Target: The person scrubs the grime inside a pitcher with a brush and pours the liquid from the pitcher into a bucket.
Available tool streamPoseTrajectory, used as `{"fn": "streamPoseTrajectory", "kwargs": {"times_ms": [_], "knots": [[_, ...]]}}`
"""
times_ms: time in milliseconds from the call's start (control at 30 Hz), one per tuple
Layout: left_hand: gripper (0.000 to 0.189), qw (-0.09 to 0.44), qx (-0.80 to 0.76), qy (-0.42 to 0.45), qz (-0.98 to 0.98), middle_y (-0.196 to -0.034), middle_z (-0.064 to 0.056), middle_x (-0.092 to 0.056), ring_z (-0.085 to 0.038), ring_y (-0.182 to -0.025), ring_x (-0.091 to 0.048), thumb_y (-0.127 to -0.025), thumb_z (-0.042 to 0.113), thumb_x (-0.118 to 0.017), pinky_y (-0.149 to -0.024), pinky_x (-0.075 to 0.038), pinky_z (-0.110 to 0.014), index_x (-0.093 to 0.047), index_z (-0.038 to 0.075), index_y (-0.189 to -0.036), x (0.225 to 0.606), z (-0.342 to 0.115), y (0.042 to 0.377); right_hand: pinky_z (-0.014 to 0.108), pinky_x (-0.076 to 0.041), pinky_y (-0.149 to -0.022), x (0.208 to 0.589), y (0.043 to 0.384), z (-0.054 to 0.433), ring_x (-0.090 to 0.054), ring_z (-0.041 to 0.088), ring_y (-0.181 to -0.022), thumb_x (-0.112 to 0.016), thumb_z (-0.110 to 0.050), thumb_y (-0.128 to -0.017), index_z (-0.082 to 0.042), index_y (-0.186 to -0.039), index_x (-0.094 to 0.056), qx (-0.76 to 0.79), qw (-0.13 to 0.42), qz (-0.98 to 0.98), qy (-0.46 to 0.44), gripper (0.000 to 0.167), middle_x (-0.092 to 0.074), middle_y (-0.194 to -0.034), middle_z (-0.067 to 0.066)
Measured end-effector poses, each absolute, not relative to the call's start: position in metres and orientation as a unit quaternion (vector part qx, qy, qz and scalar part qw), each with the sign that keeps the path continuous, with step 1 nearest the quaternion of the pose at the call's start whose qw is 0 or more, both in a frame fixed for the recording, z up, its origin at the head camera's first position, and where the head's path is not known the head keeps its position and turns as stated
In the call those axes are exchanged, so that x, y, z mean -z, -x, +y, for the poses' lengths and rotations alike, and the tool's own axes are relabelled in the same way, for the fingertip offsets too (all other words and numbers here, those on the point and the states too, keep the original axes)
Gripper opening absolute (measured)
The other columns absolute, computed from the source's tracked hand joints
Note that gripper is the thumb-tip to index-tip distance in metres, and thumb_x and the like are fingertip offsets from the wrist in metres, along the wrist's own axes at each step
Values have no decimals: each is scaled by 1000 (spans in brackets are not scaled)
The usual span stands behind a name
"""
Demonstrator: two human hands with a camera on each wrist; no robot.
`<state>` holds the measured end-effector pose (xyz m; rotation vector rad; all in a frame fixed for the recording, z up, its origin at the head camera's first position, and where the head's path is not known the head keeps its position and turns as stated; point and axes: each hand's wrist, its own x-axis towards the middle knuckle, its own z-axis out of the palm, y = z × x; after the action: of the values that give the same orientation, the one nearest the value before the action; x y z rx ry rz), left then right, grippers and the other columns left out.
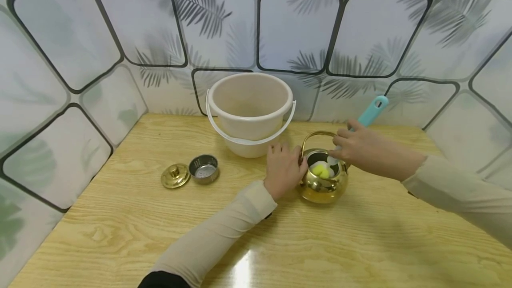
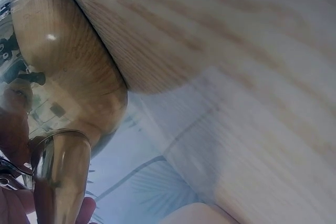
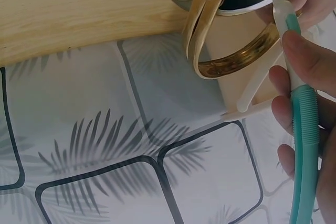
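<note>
A shiny gold kettle (image 1: 323, 186) stands on the wooden table (image 1: 352, 243), its hoop handle (image 1: 317, 135) upright and its mouth uncovered. My left hand (image 1: 285, 168) grips its left side; in the left wrist view fingers (image 2: 16, 205) curl by the spout (image 2: 59, 177) under the kettle body (image 2: 68, 77). My right hand (image 1: 352, 143) holds a teal-handled brush (image 1: 373, 110), whose yellow sponge head (image 1: 322, 171) sits inside the kettle. In the right wrist view, fingers (image 3: 310, 61) wrap the brush handle (image 3: 304, 145) next to the kettle handle (image 3: 210, 40).
A cream plastic bucket (image 1: 250, 110) with a white bail stands behind the kettle against the tiled wall. To the left lie the gold lid (image 1: 175, 175) and a small steel strainer (image 1: 204, 169). Patterned walls close the back and left sides.
</note>
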<state>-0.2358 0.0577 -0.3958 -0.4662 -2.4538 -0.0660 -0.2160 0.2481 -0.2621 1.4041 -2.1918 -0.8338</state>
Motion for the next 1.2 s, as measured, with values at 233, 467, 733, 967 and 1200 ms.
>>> {"fn": "streamPoseTrajectory", "kwargs": {"times_ms": [233, 467, 733, 967, 1200], "knots": [[29, 318, 20, 175, -932, -85, -5, -65, -21, -80, -59, -90, 43, -49, -74, -42, -36, -66, 20, -95, 397, 57, 236, 42, -44, -85, 268, 221, 248, -60, 23, -85, -88, -19, -53, -22, -101, -71, 296, 229, -770, -516, 51, -66, -87, 4], [29, 317, 16, 175, -932, -85, -5, -64, -21, -81, -58, -90, 43, -49, -73, -41, -35, -65, 20, -95, 398, 57, 236, 43, -44, -88, 273, 230, 250, -60, 24, -91, -87, -15, -54, -20, -102, -70, 287, 248, -753, -538, 52, -64, -88, 5], [30, 307, 23, 180, -934, -87, -5, -65, -21, -82, -59, -91, 43, -48, -74, -42, -35, -65, 19, -96, 397, 57, 236, 45, -44, -87, 276, 240, 256, -60, 25, -87, -85, -6, -55, -18, -102, -67, 270, 266, -752, -539, 52, -64, -89, 8], [29, 309, 33, 184, -933, -85, -5, -65, -22, -81, -58, -91, 42, -48, -74, -42, -35, -64, 19, -93, 397, 58, 236, 46, -43, -85, 277, 245, 265, -58, 26, -92, -84, -7, -57, -19, -106, -67, 283, 241, -770, -518, 53, -66, -97, 7], [27, 319, 35, 184, -929, -84, -5, -65, -22, -79, -59, -90, 42, -51, -73, -42, -35, -65, 19, -93, 397, 58, 236, 46, -42, -85, 274, 237, 269, -58, 27, -94, -86, -7, -54, -16, -102, -68, 284, 247, -771, -514, 52, -65, -94, 8]]}}
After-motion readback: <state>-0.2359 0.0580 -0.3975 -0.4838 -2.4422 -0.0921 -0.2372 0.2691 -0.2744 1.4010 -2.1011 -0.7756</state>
